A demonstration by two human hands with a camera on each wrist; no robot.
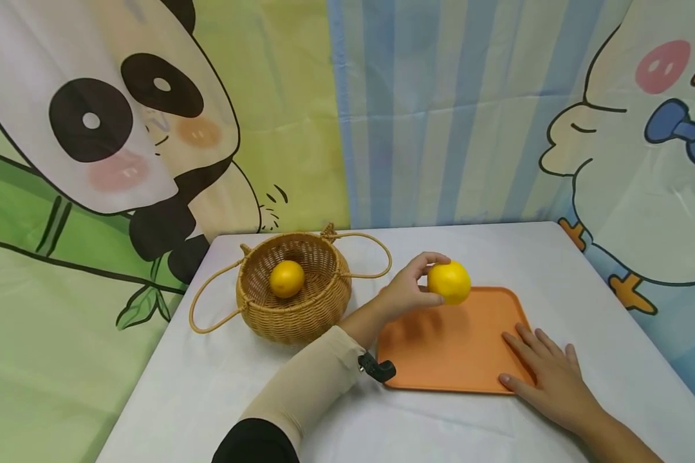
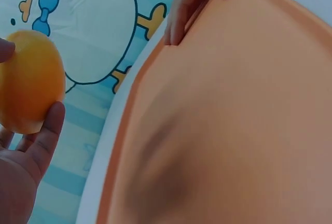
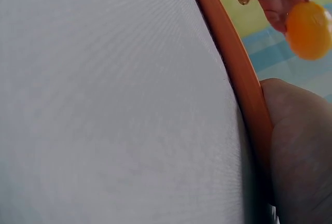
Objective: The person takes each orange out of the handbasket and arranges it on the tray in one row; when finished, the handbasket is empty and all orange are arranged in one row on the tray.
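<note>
My left hand (image 1: 410, 287) holds a yellow lemon (image 1: 449, 282) between thumb and fingers, raised over the back part of an orange tray (image 1: 457, 360). The left wrist view shows the same lemon (image 2: 36, 81) from the side as a smooth oval. Spread fingers of my right hand (image 1: 550, 379) rest on the tray's right edge near its front corner, with the thumb at the front rim. To the left stands a woven basket (image 1: 298, 321) with a second lemon (image 1: 286, 279) lying inside.
Two thin loop handles (image 1: 376, 239) stick out from the basket, one on each side. A white cloth (image 1: 220, 379) covers the table. Behind it hangs a printed curtain (image 1: 417, 116) with a panda and a white bird.
</note>
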